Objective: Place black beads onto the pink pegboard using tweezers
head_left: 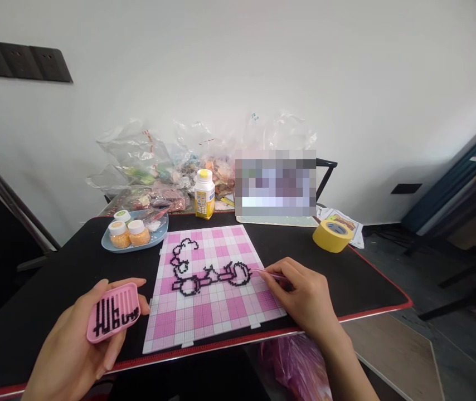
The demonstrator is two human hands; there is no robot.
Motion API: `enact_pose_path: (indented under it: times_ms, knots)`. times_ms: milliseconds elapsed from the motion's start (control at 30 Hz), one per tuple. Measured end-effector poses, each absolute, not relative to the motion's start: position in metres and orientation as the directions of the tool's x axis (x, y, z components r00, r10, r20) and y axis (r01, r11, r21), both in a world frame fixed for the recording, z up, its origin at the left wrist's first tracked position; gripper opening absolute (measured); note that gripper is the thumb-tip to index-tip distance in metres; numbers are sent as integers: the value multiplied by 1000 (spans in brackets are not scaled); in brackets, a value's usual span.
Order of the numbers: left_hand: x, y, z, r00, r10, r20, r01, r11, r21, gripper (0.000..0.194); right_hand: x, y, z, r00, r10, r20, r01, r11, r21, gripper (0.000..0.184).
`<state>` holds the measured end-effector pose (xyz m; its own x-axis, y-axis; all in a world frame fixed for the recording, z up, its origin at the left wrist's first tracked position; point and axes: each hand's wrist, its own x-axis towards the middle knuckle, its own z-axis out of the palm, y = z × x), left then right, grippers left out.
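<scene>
Cradled in my left hand (81,334) is a small pink ridged bead tray (127,298), with black beads lined up in its grooves. My right hand (300,292) pinches thin pink tweezers (275,274). Their tips are at the right end of a black bead outline (238,274) on a pink and white checked pegboard (204,320). Whether a bead sits between the tips is too small to tell. The outline shows rounded shapes joined by a bar, with a curling line above on the left. The pegboard lies flat on the black table mat.
On a blue plate (163,234) at the left stand small jars (139,233) of orange beads. A yellow-capped bottle (204,195), plastic bags (137,156) and a blurred screen (275,189) line the back. At the right is a yellow tape roll (330,236). The table mat (355,284) has a red edge.
</scene>
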<state>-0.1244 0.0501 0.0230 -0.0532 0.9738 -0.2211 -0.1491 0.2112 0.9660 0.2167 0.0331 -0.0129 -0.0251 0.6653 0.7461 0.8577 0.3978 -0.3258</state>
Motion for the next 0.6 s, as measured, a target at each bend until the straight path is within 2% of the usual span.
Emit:
enact_pose_path:
  times_ms: [333,600]
  knots:
    - [-123,51,25,-63,971,-229,-177,215,960,57,217,32,-16,-22,683,730,848,400,-348,26]
    - [-124,51,23,-72,967,-243,-187,226,956,63,217,32,-15,-26,672,740,841,415,-347,28]
